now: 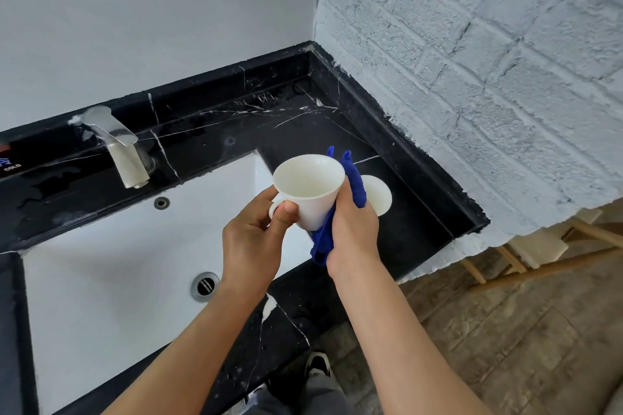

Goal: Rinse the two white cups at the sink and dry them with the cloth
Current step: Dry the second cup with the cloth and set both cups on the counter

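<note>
Both hands grip: left [256,232] one cup [308,190], right [354,229] one cloth [355,187]; second cup [379,195] behind.

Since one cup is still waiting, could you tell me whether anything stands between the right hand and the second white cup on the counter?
Only the blue cloth that the right hand grips; the second white cup sits just behind it.

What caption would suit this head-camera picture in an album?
Left hand holds a white cup by its handle while right hand wipes it with a blue cloth.
</note>
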